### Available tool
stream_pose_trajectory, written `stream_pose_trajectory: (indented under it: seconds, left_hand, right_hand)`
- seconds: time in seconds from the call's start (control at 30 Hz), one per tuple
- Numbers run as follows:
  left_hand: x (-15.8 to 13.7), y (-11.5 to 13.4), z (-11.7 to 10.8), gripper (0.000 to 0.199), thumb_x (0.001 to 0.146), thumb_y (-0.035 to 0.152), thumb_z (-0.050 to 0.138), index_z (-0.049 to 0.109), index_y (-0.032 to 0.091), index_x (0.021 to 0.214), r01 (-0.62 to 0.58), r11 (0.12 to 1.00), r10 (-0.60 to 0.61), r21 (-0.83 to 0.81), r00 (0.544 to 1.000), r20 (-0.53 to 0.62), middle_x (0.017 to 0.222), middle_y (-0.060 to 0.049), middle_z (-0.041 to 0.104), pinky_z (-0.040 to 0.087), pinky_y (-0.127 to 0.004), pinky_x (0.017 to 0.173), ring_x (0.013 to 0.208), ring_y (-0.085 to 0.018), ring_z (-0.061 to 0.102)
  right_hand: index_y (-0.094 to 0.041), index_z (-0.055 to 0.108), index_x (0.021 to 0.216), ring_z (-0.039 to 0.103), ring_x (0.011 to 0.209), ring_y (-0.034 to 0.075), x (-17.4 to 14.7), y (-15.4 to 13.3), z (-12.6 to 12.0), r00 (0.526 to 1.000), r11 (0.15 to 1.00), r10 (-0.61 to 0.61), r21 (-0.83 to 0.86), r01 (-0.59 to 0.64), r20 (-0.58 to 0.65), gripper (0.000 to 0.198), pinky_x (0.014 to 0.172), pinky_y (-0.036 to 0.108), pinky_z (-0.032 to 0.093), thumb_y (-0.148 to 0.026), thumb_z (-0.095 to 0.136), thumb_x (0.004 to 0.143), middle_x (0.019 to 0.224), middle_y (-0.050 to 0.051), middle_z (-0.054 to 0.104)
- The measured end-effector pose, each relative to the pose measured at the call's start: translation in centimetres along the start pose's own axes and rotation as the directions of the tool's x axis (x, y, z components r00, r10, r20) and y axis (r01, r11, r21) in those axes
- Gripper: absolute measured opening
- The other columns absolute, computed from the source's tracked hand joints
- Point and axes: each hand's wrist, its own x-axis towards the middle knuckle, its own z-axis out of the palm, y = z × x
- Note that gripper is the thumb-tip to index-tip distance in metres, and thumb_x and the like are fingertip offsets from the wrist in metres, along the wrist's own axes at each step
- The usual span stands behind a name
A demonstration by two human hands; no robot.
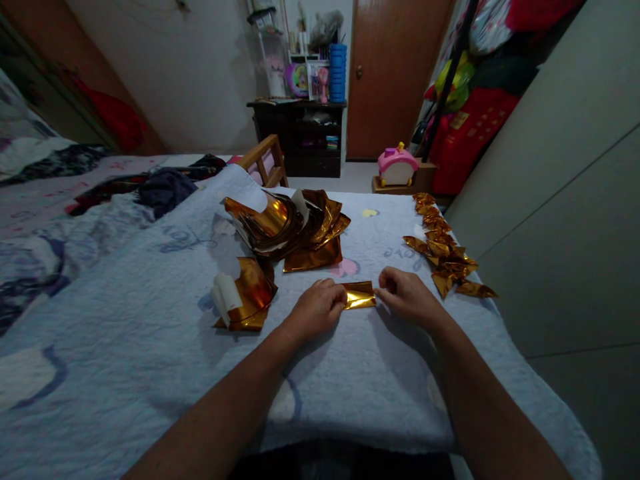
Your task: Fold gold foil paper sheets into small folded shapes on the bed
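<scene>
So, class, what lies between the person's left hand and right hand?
In the head view, a narrow strip of gold foil lies between the left hand and the right hand, on the pale blue cloth.

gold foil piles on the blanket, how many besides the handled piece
3: a large stack beyond the left hand, a smaller stack left of that hand, and a heap of folded pieces along the blanket's right edge. Overlaps within them may hide pieces.
</scene>
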Motion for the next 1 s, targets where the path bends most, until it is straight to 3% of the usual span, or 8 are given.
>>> stream_pose_trajectory:
  seconds: [0.17,0.43,0.77,1.0]
  left_hand:
    - [0.2,0.6,-0.2,0.011,0.09,0.023,0.055,0.061,0.019,0.081,0.026,0.999,-0.026,0.031,1.0,0.001,0.087,-0.004,0.062,0.043,-0.033,0.081,0.089,-0.021,0.056]
    - [0.2,1.6,0.6,0.015,0.089,0.036,0.064,0.064,0.022,0.083,0.21,0.969,-0.202,0.128,0.977,-0.07,0.092,-0.004,0.064,0.037,-0.037,0.084,0.096,-0.025,0.055]
    - [-0.4,1.4,0.0,0.028,0.083,0.048,0.07,0.059,0.024,0.094,0.375,0.92,-0.366,0.112,0.926,-0.093,0.106,-0.003,0.056,0.034,-0.035,0.085,0.107,-0.028,0.047]
    - [-0.3,0.7,-0.2,0.026,0.084,0.047,0.069,0.058,0.025,0.096,0.353,0.929,-0.349,0.114,0.936,-0.056,0.108,-0.002,0.055,0.033,-0.034,0.085,0.106,-0.026,0.046]
  right_hand:
    - [-0.018,0.061,0.082,0.058,0.079,0.016,0.0,-1.7,1.8,0.988,0.989,-0.143,0.05,0.14,0.057,0.012,0.072,0.027,0.04,-0.014,0.053,0.09,0.085,0.004,0.066]
    - [-0.017,0.066,0.091,0.059,0.085,0.018,-0.1,-1.6,3.0,0.986,0.989,-0.108,-0.089,0.12,0.128,0.016,0.078,0.029,0.042,-0.016,0.05,0.095,0.093,0.007,0.069]
    - [-0.018,0.065,0.094,0.059,0.084,0.018,-0.1,-2.3,3.2,0.992,0.987,-0.09,-0.124,0.101,0.092,0.012,0.075,0.028,0.04,-0.021,0.054,0.094,0.091,0.006,0.068]
    - [-0.017,0.061,0.099,0.052,0.095,0.025,-0.4,-3.0,4.2,0.992,0.954,-0.125,-0.276,0.117,-0.011,0.017,0.084,0.035,0.038,-0.032,0.056,0.093,0.102,0.011,0.061]
